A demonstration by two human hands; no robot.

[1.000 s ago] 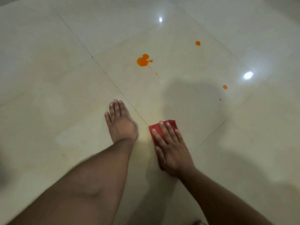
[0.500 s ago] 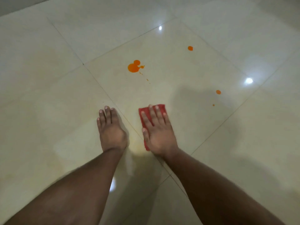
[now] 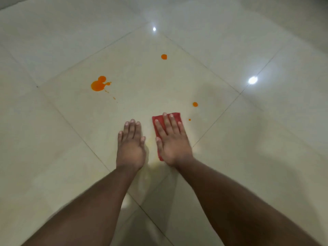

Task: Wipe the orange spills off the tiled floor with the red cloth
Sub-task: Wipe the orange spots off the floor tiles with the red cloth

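Note:
My right hand [image 3: 173, 141] lies flat on the folded red cloth [image 3: 175, 115], pressing it onto the cream tiled floor [image 3: 53, 139]; only the cloth's far end and left edge show past the fingers. My left hand [image 3: 130, 146] rests palm down on the bare tile just left of it, fingers together, holding nothing. A large orange spill [image 3: 98, 84] with small droplets trailing from it sits far left of the cloth. One round orange drop [image 3: 164, 57] lies farther ahead. Another drop [image 3: 195, 104] and a tiny speck [image 3: 189, 119] lie just right of the cloth.
Grout lines [image 3: 79, 134] cross the glossy floor diagonally. Two bright lamp reflections [image 3: 252, 80] shine on the tiles. A faint yellowish smear [image 3: 150, 141] shows between my hands. A wall edge shows in the top left corner.
My right hand has slid the red cloth forward and to the right, closer to the small drops. My left hand has shifted forward alongside it, and the view has moved with them.

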